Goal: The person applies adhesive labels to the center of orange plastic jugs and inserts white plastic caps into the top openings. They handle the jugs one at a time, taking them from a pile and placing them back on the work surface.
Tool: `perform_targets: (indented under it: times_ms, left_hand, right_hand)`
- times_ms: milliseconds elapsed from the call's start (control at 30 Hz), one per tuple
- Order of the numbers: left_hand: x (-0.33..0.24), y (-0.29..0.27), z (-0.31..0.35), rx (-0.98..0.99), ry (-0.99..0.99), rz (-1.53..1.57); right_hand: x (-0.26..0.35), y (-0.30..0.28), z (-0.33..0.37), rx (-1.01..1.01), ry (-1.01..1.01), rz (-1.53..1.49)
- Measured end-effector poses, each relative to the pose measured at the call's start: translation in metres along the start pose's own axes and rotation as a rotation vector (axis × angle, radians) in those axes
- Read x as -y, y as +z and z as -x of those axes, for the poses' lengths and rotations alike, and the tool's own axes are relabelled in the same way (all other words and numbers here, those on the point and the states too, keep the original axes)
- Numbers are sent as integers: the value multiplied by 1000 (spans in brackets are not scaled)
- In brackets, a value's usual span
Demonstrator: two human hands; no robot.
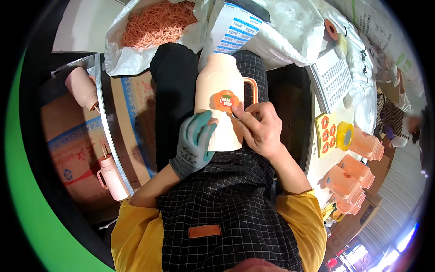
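Observation:
A pale peach thermos jug (220, 127) lies along my lap, its narrow top pointing away from me and its orange-edged handle on the right. An orange flower-shaped sticker (225, 100) is on its side. My left hand (195, 143), in a grey and teal glove, holds the lower left side of the jug, fingers curled over it. My bare right hand (262, 128) is closed beside the jug's right side, its thumb and fingertip at the sticker's lower right edge. The hand hides how the fingertips meet.
A white sack of orange strips (159, 25) and a printed label sheet (235, 31) lie ahead. On the right table are a yellow sheet of flower stickers (326, 134), a yellow tape roll (345, 136) and several orange jugs (344, 183). Pink jugs (113, 177) lie left by a metal rail (108, 122).

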State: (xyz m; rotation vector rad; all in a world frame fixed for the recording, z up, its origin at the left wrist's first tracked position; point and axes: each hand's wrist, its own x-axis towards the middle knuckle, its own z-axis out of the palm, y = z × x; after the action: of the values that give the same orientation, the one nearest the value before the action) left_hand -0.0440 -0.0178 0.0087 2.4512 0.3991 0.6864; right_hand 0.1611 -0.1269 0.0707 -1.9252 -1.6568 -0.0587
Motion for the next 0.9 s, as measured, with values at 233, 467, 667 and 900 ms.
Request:
perform_targets:
  times_ms: [233, 467, 667, 900]
  left_hand:
    - [7, 12, 14, -91, -43, 87]
    - [3, 5, 8, -2, -57, 23]
    - [4, -4, 9, 142, -83, -118]
    - [-3, -1, -15, 61, 12, -47]
  right_hand:
    - [-3, -3, -5, 110, -139, 48]
    - [-9, -7, -10, 201, -190, 41]
    - [-23, -27, 8, 380, -72, 53]
    - [-13, 10, -3, 75, 147, -81]
